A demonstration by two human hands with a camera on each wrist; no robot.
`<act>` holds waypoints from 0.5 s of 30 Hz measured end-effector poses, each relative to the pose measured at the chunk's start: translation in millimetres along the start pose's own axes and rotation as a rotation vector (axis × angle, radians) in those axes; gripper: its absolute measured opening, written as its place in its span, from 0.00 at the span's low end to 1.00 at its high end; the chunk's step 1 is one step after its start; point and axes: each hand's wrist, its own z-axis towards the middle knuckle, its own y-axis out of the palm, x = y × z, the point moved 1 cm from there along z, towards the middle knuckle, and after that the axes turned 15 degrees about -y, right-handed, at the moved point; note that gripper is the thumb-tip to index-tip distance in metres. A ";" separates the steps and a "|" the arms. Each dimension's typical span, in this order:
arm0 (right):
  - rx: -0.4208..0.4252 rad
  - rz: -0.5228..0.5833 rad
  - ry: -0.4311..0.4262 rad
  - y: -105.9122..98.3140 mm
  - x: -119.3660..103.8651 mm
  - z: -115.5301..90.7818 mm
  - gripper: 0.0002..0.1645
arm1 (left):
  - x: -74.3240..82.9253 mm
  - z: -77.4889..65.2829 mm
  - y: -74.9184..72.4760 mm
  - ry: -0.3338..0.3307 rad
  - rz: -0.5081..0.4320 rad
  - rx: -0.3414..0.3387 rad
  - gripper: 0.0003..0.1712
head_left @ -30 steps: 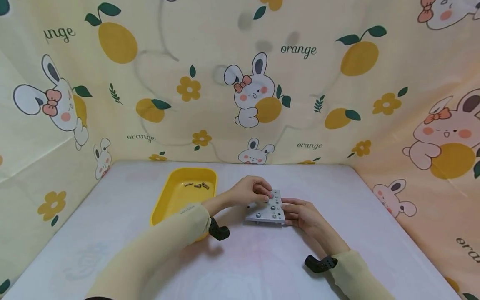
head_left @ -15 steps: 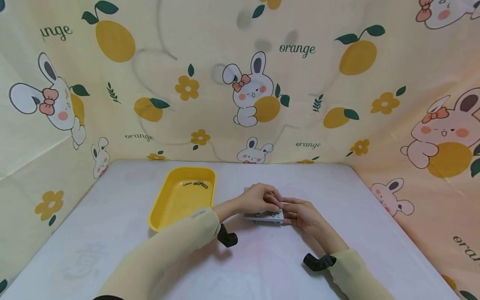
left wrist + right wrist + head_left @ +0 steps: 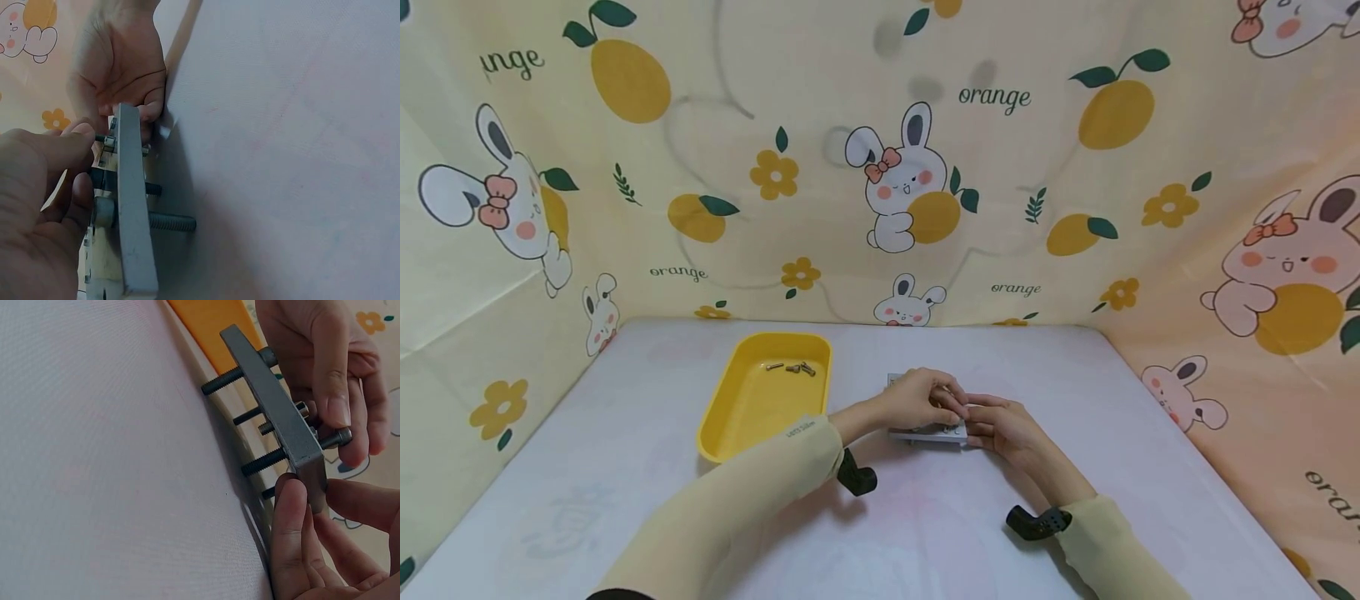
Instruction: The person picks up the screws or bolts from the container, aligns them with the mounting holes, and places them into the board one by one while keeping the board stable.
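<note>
A grey metal plate (image 3: pixel 275 412) has several bolts through it, their threaded shanks sticking out below. My right hand (image 3: pixel 1018 433) grips the plate's right end, thumb and fingers on opposite faces in the right wrist view. My left hand (image 3: pixel 921 400) reaches over the plate and covers much of its top in the head view. Between its thumb and fingers it pinches a small socket-head bolt (image 3: pixel 339 437), which stands at the plate's top face near the right end. In the left wrist view a larger bolt (image 3: pixel 172 222) passes through the plate below the left fingers.
Left of the plate stands a yellow tray (image 3: pixel 718 417) with several loose bolts (image 3: pixel 793 368) at its far end. The white table (image 3: pixel 910 533) ends at a patterned cloth (image 3: pixel 820 233) behind and at both sides.
My left hand has moved right and slightly nearer across the plate, up to the right hand's fingertips; over the last half second it barely shifts. The right hand keeps its grip on the plate.
</note>
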 end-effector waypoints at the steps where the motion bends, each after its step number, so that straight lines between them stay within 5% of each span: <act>1: 0.001 0.001 0.001 0.5 -0.2 0.0 0.29 | -0.3 -0.3 -0.2 -0.003 0.003 -0.001 0.11; 15: -0.039 0.019 -0.014 0.6 -0.1 -1.3 0.31 | -2.3 -0.5 0.5 -0.004 -0.045 0.000 0.10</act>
